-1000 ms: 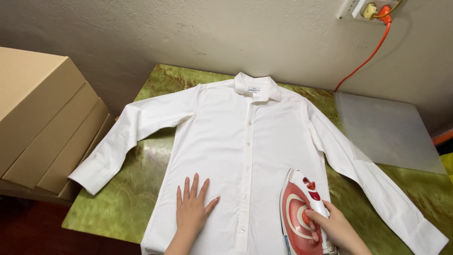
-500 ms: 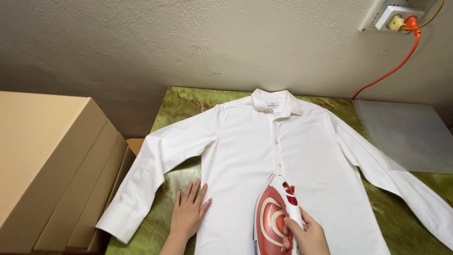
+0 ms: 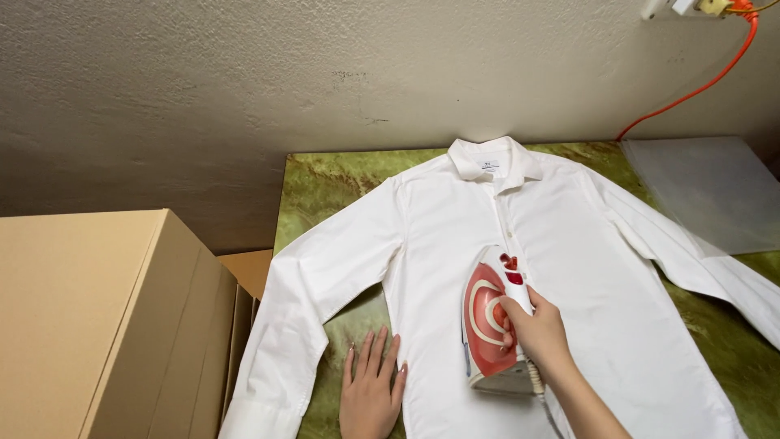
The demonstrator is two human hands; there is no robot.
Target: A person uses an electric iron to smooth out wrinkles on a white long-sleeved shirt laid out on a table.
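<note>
Green table point(image 3: 325, 175): left hand point(image 3: 371, 394) flat beside shirt point(image 3: 585, 268), right hand point(image 3: 532, 333) gripping iron point(image 3: 487, 321); boxes' point(image 3: 106, 325) contents unseen.

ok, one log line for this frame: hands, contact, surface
right hand: grips red-and-white steam iron on white button-up shirt | left hand: flat at shirt's side edge | surface: green marbled table

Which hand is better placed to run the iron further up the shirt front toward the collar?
Right. The right hand already has its grip around the handle of the red and white iron, nose pointing at the collar. The left hand lies flat at the edge of the white shirt, probably best steadying it.
</note>
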